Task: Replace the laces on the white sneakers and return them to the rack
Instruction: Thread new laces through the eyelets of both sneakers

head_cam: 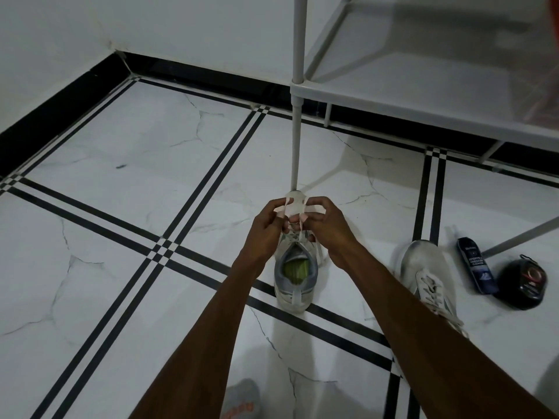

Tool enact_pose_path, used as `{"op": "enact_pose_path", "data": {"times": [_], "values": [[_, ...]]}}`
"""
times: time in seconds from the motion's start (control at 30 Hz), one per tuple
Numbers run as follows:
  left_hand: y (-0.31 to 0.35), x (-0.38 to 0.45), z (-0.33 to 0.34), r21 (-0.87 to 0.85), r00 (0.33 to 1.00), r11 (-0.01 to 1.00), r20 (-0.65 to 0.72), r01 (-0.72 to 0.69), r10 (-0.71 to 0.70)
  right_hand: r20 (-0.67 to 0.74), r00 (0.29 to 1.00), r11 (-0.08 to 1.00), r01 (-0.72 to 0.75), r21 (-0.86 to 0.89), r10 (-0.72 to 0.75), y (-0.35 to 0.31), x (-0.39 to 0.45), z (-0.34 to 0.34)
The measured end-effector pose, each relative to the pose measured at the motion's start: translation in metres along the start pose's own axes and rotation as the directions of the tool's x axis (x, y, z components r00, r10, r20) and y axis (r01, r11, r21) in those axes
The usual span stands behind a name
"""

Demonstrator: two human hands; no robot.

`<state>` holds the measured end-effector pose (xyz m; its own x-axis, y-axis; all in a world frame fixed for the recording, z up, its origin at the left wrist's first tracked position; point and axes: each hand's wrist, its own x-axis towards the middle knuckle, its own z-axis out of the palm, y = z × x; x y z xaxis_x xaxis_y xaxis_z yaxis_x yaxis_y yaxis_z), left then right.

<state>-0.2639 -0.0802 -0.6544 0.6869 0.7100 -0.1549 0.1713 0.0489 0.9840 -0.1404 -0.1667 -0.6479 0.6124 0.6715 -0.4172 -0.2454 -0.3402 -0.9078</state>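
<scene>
Toward the left of the frame there is only the white marble-look floor (121, 207) with its black double lines, running up to a dark skirting at the upper left. Just left of centre, the left hand (267, 226) is curled around one end of the white lace (292, 204), pinching it between thumb and fingertips. At centre, the sneaker being laced (295, 273) stands on the floor with its heel toward us and a green insole showing in the opening; the lace loops up from its top eyelets into both hands, right in front of the rack's leg (295, 140). The right hand (325, 226) mirrors the first, fingers closed on the other lace end, the two hands nearly touching above the tongue. Further right, the second sneaker (426, 276) lies on the floor already laced, with a dark cleaner bottle (477, 266) and a round black tin (521, 282) beside it under the white rack (438, 107) at the upper right. The risk I see is in the knot: if either pinch slips, the loop goes slack. A hard pull could also drag the unweighted shoe along the smooth tile, or leave the two ends uneven.
</scene>
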Motion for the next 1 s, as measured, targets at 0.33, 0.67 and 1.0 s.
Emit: {"op": "enact_pose_path", "data": {"times": [0.33, 0.67, 1.0], "values": [[-0.018, 0.002, -0.003, 0.210, 0.980, 0.967, 0.162, -0.146, 0.112, -0.041, 0.999, 0.994, -0.028, 0.109, 0.032, 0.012, 0.006, 0.002], [-0.013, 0.003, -0.001, 0.184, 0.988, 0.981, 0.148, -0.058, 0.030, 0.024, 0.998, 0.998, 0.055, 0.022, -0.056, 0.011, 0.006, -0.003], [-0.020, 0.009, -0.007, 0.027, 0.957, 0.957, -0.043, 0.289, -0.287, 0.203, 0.938, 0.663, 0.342, -0.666, -0.280, 0.012, 0.011, -0.019]]}}
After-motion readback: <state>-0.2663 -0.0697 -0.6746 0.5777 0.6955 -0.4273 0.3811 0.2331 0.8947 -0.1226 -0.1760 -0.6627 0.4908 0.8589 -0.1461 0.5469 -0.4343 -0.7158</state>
